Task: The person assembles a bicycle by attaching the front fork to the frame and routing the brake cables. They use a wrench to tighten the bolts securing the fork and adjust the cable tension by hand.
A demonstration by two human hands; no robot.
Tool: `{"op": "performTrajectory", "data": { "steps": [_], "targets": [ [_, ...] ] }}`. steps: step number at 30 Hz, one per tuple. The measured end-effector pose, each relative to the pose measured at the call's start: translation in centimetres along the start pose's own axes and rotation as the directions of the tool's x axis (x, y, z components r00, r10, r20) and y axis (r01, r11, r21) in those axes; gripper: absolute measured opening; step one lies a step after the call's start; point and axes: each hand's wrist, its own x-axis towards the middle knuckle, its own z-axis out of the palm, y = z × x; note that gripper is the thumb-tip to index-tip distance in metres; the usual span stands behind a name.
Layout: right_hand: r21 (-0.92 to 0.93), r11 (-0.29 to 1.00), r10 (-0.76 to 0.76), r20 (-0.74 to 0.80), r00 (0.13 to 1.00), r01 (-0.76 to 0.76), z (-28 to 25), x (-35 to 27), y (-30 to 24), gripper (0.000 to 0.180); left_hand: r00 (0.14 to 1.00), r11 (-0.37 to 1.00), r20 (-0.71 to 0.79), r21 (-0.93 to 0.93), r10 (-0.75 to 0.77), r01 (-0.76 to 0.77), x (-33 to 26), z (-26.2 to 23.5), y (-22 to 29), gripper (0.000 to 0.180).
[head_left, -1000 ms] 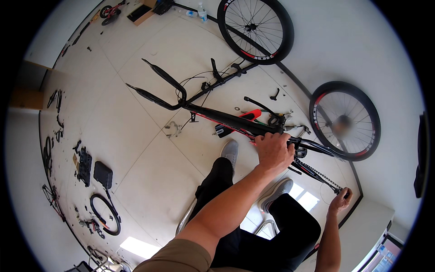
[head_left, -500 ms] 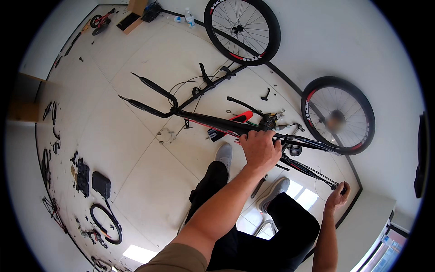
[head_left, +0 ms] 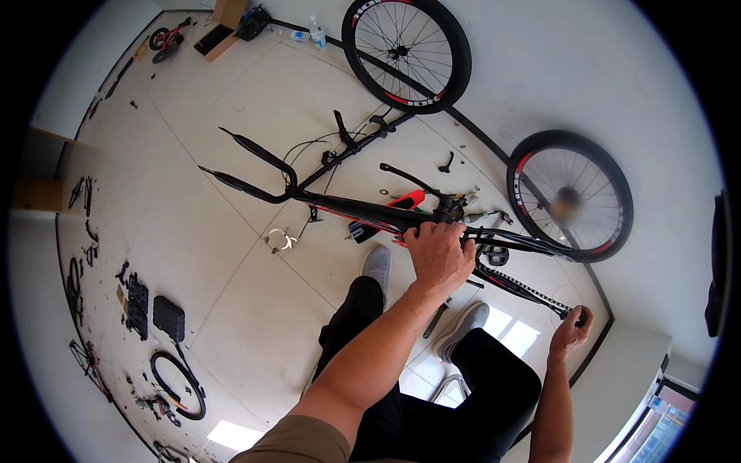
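A black bicycle frame (head_left: pixel 347 207) with red trim lies across the middle, its fork (head_left: pixel 247 160) pointing left and its handlebar (head_left: pixel 356 143) angled toward the far wheel. My left hand (head_left: pixel 438 253) is closed over the frame's tubes near the seat area. Farther right, my right hand (head_left: pixel 572 332) has its fingers wrapped around a dark part at the frame's rear end, where the chain (head_left: pixel 529 287) runs; the fingers partly hide it, and it looks like the rear derailleur. Below the frame a pedal (head_left: pixel 496 255) shows between my hands.
Two wheels, one far (head_left: pixel 407 54) and one at right (head_left: pixel 570 196), lean by the wall. A red and black saddle-like piece (head_left: pixel 407 201), a silver ring (head_left: pixel 280 241) and a wrench-like tool (head_left: pixel 437 319) lie nearby. A black case (head_left: pixel 168 318), an open toolbox (head_left: pixel 137 307) and a tire (head_left: pixel 179 385) are left.
The whole view has shifted slightly to the left. Both hands keep their hold in the same places on the bicycle frame.
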Motion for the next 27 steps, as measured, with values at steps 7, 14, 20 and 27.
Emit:
{"op": "performTrajectory", "data": {
  "steps": [7, 14, 20, 27],
  "targets": [
    [0.107, 0.993, 0.038, 0.031, 0.999, -0.041, 0.1, 0.4, 1.6, 0.018, 1.0, 0.998, -0.006, -0.068, 0.013, -0.014, -0.2, 0.4, 0.0, 0.026],
    [0.046, 0.998, 0.039, 0.024, 0.999, -0.04, 0.1, 0.5, 1.7, 0.02, 1.0, 0.999, 0.006, -0.048, 0.012, -0.012, -0.1, 0.4, 0.0, 0.027],
    [0.064, 0.997, 0.047, 0.029, 0.998, -0.048, 0.0, 0.5, 1.5, 0.021, 1.0, 0.999, 0.017, -0.042, 0.005, -0.005, -0.2, 0.2, 0.1, 0.027],
    [0.059, 0.996, 0.061, 0.017, 0.998, -0.062, 0.2, 0.3, 1.0, 0.021, 1.0, 0.999, 0.011, -0.046, 0.007, -0.007, -0.2, 0.3, 0.0, 0.027]
  ]
}}
